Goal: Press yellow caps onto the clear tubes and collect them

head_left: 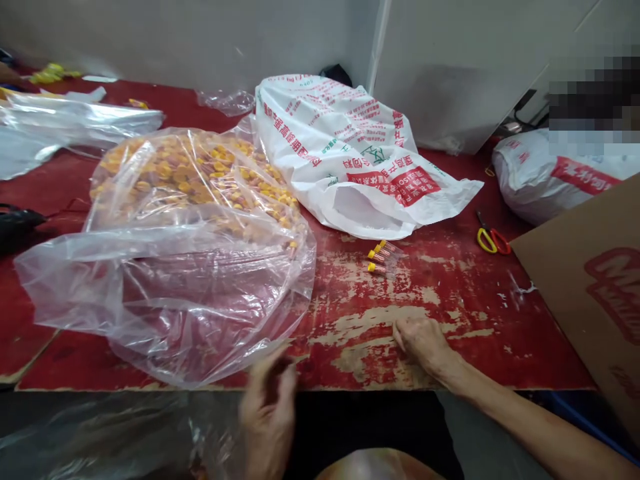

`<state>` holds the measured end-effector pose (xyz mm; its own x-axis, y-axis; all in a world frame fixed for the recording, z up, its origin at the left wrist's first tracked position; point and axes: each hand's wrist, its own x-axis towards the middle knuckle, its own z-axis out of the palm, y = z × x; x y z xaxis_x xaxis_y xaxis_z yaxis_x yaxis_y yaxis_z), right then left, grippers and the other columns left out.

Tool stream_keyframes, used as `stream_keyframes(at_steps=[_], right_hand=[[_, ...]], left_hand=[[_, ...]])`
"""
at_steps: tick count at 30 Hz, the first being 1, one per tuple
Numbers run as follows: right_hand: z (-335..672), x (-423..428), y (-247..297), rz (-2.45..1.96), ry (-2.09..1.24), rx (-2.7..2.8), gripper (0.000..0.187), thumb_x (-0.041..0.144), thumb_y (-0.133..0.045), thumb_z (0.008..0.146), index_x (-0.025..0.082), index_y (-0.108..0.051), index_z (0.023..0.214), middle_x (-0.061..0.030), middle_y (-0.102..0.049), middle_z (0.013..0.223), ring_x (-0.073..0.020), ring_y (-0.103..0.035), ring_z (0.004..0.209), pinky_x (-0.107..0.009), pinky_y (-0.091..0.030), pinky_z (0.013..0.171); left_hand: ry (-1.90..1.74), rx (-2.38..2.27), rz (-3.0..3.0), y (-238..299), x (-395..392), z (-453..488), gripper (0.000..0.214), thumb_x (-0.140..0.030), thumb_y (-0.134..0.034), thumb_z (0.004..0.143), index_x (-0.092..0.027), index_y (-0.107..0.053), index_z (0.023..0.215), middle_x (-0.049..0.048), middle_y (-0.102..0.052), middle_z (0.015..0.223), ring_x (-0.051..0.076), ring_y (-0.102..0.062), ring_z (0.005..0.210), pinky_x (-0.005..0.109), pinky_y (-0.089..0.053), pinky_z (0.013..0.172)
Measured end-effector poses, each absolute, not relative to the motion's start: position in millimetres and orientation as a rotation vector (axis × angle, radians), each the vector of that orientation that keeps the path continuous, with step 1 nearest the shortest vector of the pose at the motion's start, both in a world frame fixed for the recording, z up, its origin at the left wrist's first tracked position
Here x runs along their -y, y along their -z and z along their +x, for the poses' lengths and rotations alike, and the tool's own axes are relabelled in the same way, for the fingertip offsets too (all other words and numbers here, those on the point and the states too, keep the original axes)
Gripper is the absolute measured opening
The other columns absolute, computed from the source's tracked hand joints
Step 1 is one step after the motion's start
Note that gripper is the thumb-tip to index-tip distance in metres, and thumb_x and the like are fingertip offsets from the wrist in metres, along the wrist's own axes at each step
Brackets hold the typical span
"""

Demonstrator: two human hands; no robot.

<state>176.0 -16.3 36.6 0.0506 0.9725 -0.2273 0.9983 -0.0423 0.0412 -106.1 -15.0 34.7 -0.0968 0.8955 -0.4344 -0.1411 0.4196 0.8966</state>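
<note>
My left hand (pixel 267 417) hangs at the table's front edge, blurred, its fingers partly curled near the lip of a big clear plastic bag (pixel 170 280). That bag lies open on the worn red table (pixel 450 320) and holds several yellow-capped tubes (pixel 200 173) heaped at its far end. My right hand (pixel 423 343) rests knuckles-up on the table near the front edge, fingers curled under, with nothing visible in it. A few loose yellow-capped tubes (pixel 381 259) lie on the table beyond my right hand.
A white sack with red print (pixel 350 153) lies open behind the loose tubes. Another white sack (pixel 550 177) sits at the far right, with yellow-and-red scissors (pixel 493 240) beside it. A brown cardboard sheet (pixel 595 293) leans in from the right. More clear plastic (pixel 65 127) lies far left.
</note>
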Motion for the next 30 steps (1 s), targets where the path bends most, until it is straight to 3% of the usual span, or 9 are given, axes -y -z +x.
stream_keyframes(at_steps=[5, 9, 12, 16, 23, 27, 30], right_hand=[[142, 31, -42, 2.381, 0.363, -2.327, 0.027, 0.022, -0.035, 0.095, 0.019, -0.06, 0.085, -0.0041, -0.065, 0.077, -0.0165, -0.06, 0.067, -0.026, -0.041, 0.061], [101, 43, -43, 2.396, 0.595, -2.811, 0.022, 0.027, -0.035, 0.097, 0.02, -0.055, 0.103, -0.0062, -0.062, 0.095, -0.0183, -0.057, 0.086, -0.03, -0.045, 0.076], [109, 20, -43, 2.323, 0.265, -2.957, 0.023, 0.025, -0.037, 0.096, 0.018, -0.056, 0.105, -0.0092, -0.058, 0.101, -0.0216, -0.052, 0.094, -0.035, -0.042, 0.084], [153, -40, -42, 2.554, -0.253, -2.411, 0.025, 0.022, -0.044, 0.091, 0.015, -0.059, 0.109, -0.0128, -0.054, 0.103, -0.0253, -0.047, 0.094, -0.038, -0.038, 0.082], [168, -75, -31, 2.403, -0.208, -2.239, 0.02, 0.021, -0.05, 0.088, 0.012, -0.06, 0.102, -0.0183, -0.051, 0.116, -0.0289, -0.044, 0.101, -0.039, -0.034, 0.081], [176, -39, -45, 2.244, 0.04, -2.346, 0.014, 0.024, -0.046, 0.091, 0.017, -0.057, 0.098, -0.0063, -0.061, 0.092, -0.017, -0.053, 0.077, -0.026, -0.036, 0.066], [186, -7, -64, 2.052, 0.289, -2.386, 0.018, 0.027, -0.042, 0.093, 0.019, -0.056, 0.085, 0.0009, -0.06, 0.069, -0.0127, -0.051, 0.058, -0.023, -0.031, 0.055]], left_hand=[[-0.673, -0.865, 0.632, -43, 8, -44, 0.039, -0.038, -0.067, 0.077, -0.019, -0.059, 0.11, 0.0102, -0.064, 0.105, 0.021, -0.063, 0.092, 0.033, -0.049, 0.083], [-0.798, -0.736, 0.381, -38, 12, -33, 0.039, -0.033, -0.072, 0.074, -0.02, -0.058, 0.108, 0.007, -0.066, 0.099, 0.017, -0.064, 0.085, 0.03, -0.05, 0.079], [-0.893, -0.778, 0.262, -36, 10, -40, 0.037, -0.029, -0.075, 0.07, -0.018, -0.059, 0.102, 0.0018, -0.066, 0.079, 0.013, -0.063, 0.068, 0.026, -0.05, 0.067], [-0.859, -0.777, 0.231, -34, 8, -50, 0.037, -0.029, -0.074, 0.069, -0.017, -0.059, 0.101, -0.0007, -0.062, 0.07, 0.012, -0.059, 0.056, 0.026, -0.047, 0.057], [-0.86, -0.727, 0.232, -28, 10, -55, 0.034, -0.028, -0.072, 0.071, -0.016, -0.06, 0.1, 0.0, -0.062, 0.07, 0.013, -0.058, 0.057, 0.027, -0.047, 0.06], [-0.84, -0.717, 0.226, -25, 10, -56, 0.032, -0.027, -0.07, 0.073, -0.017, -0.059, 0.101, 0.0007, -0.063, 0.072, 0.013, -0.059, 0.058, 0.028, -0.047, 0.06], [-0.836, -0.695, 0.236, -25, 10, -55, 0.032, -0.028, -0.068, 0.074, -0.017, -0.058, 0.103, 0.0, -0.062, 0.072, 0.012, -0.057, 0.056, 0.027, -0.046, 0.057]])
